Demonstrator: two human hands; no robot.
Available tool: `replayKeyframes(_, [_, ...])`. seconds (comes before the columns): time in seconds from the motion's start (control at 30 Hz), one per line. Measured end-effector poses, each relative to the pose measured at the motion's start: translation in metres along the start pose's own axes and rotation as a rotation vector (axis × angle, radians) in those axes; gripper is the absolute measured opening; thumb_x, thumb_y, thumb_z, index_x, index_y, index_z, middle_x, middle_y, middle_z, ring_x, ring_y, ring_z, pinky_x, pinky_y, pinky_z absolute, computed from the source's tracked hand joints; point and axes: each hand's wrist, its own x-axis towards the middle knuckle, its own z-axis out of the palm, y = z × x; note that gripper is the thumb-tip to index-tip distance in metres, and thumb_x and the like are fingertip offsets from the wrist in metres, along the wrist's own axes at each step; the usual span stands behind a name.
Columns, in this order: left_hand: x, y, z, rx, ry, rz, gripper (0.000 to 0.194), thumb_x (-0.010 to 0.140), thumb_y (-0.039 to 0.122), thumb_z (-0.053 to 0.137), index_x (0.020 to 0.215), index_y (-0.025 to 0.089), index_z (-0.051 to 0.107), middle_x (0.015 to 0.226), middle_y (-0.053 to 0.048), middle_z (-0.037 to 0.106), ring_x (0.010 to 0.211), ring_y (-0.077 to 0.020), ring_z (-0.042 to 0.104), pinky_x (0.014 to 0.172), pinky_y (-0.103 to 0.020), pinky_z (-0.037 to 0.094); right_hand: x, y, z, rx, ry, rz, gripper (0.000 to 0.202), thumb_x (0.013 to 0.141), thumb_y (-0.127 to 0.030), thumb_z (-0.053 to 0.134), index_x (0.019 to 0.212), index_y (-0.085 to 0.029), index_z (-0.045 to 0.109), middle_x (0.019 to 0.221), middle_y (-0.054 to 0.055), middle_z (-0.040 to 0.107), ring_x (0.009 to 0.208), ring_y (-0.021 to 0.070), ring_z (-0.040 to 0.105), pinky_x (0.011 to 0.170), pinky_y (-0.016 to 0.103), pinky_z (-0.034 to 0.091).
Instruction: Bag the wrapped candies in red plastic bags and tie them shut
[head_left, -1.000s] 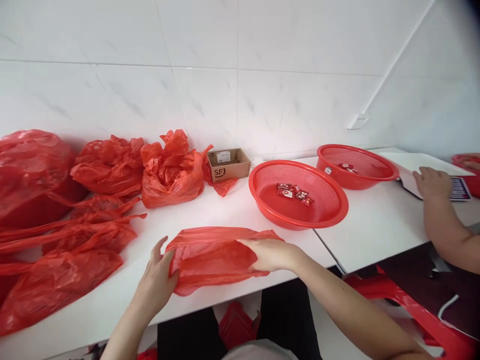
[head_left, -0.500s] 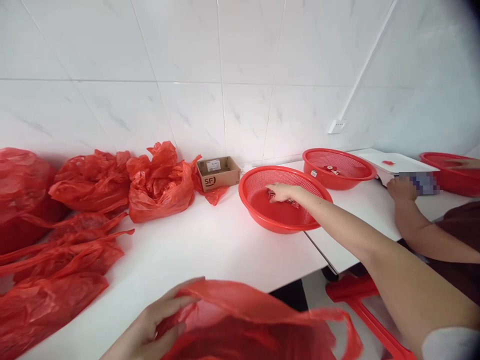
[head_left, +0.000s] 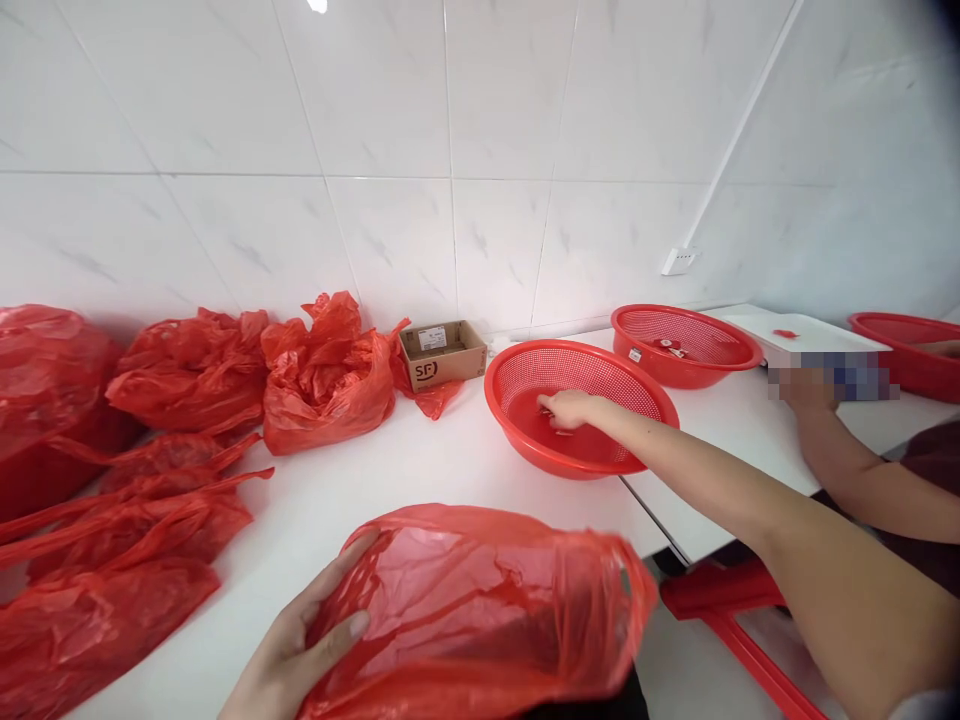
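Observation:
My left hand (head_left: 304, 625) grips the left side of a thin red plastic bag (head_left: 465, 600), thumb inside its wide mouth and fingers behind the film. The bag is spread out at the table's front edge, and I see nothing inside it. Farther off, my right hand (head_left: 570, 411) reaches down into a red plastic colander basket (head_left: 517, 445). Its fingers are drawn together near the basket's bottom. Small items show at the fingertips and under the palm, too small and covered to name.
Several stuffed red bags (head_left: 330, 385) line the left side by the wall. Beside them stands a small cardboard box (head_left: 450, 362). Right are another red basket (head_left: 630, 372), a white scale (head_left: 817, 335) and a co-worker's arm (head_left: 862, 460). A red stool (head_left: 720, 590) stands below.
My right hand's fingers have closed from a spread pose, lower in the basket. The bag has risen and spread wider in my left hand. The view has shifted slightly.

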Motion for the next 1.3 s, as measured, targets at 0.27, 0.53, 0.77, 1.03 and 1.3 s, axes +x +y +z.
replayKeyframes(0.27, [0.02,0.0,0.021,0.045,-0.02,0.046,0.066,0.085,0.046,0.062,0.146,0.029,0.042,0.156,-0.002,0.036,0.145,-0.0251,0.027,0.118,-0.043,0.021,-0.007,-0.065,-0.056,0.479,-0.435,0.088,0.041,0.093,-0.026,0.046,0.133,-0.018,0.047,0.107,0.009,0.069,0.073,0.0114,0.07,0.064,0.02,0.052])
replayKeyframes(0.53, [0.025,0.004,0.045,0.068,-0.026,0.043,0.079,0.087,0.043,0.06,0.153,0.021,0.024,0.16,-0.008,0.028,0.145,-0.0243,0.027,0.116,-0.035,0.028,-0.086,-0.157,0.004,0.463,-0.766,-0.254,0.029,0.092,-0.02,0.05,0.119,-0.026,0.059,0.112,0.003,0.069,0.093,0.0161,0.068,0.08,0.031,0.054])
replayKeyframes(0.77, [0.016,-0.008,0.043,0.132,-0.03,0.113,0.073,0.09,0.038,0.058,0.153,0.025,0.024,0.161,-0.005,0.025,0.147,-0.0229,0.021,0.118,-0.036,0.022,-0.083,-0.138,0.027,0.399,-0.608,-0.221,0.026,0.097,-0.025,0.044,0.119,-0.024,0.059,0.116,0.003,0.067,0.105,0.0169,0.062,0.095,0.035,0.046])
replayKeyframes(1.03, [0.015,-0.012,0.042,0.106,-0.009,0.086,0.075,0.088,0.037,0.06,0.153,0.026,0.024,0.161,-0.005,0.024,0.147,-0.0237,0.022,0.119,-0.038,0.02,-0.096,-0.141,0.02,0.602,-0.786,-0.109,0.022,0.095,-0.028,0.048,0.11,-0.019,0.061,0.107,0.004,0.069,0.096,0.0155,0.065,0.085,0.031,0.051])
replayKeyframes(1.3, [0.018,-0.014,0.041,0.117,0.015,0.103,0.074,0.089,0.036,0.059,0.153,0.023,0.024,0.16,-0.008,0.027,0.147,-0.0224,0.023,0.119,-0.037,0.02,-0.091,-0.127,0.001,0.502,-0.638,-0.089,0.039,0.094,-0.031,0.051,0.132,-0.022,0.052,0.107,0.007,0.072,0.092,0.019,0.07,0.082,0.035,0.056])
